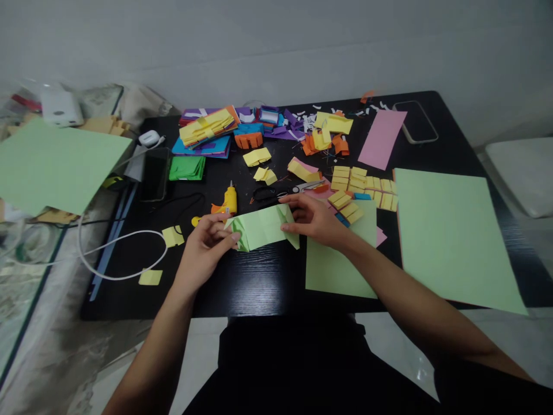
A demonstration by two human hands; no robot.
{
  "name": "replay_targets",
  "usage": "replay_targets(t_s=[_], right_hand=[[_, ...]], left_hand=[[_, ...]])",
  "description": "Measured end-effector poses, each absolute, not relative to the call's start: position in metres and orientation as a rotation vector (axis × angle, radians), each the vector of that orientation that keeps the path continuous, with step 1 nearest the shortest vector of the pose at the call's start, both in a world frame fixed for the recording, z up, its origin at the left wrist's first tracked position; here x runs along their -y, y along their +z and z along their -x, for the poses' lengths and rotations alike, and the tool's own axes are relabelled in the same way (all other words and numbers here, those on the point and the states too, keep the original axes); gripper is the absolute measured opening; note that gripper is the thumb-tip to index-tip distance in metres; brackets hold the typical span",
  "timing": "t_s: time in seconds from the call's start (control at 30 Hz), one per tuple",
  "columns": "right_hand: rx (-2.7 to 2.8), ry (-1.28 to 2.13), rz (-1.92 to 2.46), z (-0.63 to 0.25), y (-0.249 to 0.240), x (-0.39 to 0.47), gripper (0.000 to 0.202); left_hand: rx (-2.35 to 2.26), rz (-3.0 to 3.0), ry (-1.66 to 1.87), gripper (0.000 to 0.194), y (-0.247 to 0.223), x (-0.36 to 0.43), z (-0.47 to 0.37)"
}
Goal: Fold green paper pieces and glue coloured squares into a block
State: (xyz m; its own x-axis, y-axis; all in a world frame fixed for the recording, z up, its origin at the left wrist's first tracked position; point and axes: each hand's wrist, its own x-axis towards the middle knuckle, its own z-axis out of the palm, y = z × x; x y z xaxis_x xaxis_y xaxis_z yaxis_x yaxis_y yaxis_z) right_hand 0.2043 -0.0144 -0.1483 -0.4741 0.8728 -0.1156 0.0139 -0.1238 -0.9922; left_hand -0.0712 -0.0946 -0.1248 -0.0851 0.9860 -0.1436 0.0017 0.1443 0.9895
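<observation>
A creased strip of light green paper [263, 226] spans the gap between my two hands, raised over the front of the black table [259, 282]. My left hand [207, 245] pinches its left end, where the paper is folded up. At the other end, my right hand [313, 219] grips a folded flap between thumb and fingers. Just behind the paper lie scissors [302, 187] with dark handles. A yellow glue gun [230, 200] lies behind my left hand. Beneath my right forearm rests a light green sheet [337, 268].
Folded yellow paper pieces [363, 183] cluster right of the scissors. A large green sheet [453, 230] lies at the right, near a pink sheet [383, 138]. Paper bundles [209, 128] and scraps line the back. At left are a phone [155, 174] and a looped white cable [125, 278].
</observation>
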Motion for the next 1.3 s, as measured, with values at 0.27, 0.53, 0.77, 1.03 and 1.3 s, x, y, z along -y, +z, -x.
replay_targets(t_s=[0.27,0.53,0.77,1.03,1.3], right_hand=[[1.518,1.63,0.977,-0.201,-0.147,0.018,0.045],[1.518,1.607,0.977,-0.201,-0.146,0.018,0.042],[1.576,1.711,0.911,-0.203,-0.138,0.02,0.037],[1.686,1.502,0.979,-0.204,-0.142,0.018,0.028],[2.154,0.721,0.686,-0.183,-0.145,0.045,0.011]], left_hand=[[-1.481,-1.155,1.104,0.045,-0.131,0.095,0.068],[-1.469,-1.259,1.121,0.041,-0.128,0.091,0.068],[-1.36,-1.163,1.113,0.033,-0.125,0.091,0.066],[-1.42,-1.214,1.053,0.023,-0.128,0.089,0.07],[-1.486,-1.464,0.911,0.029,-0.127,0.093,0.063]])
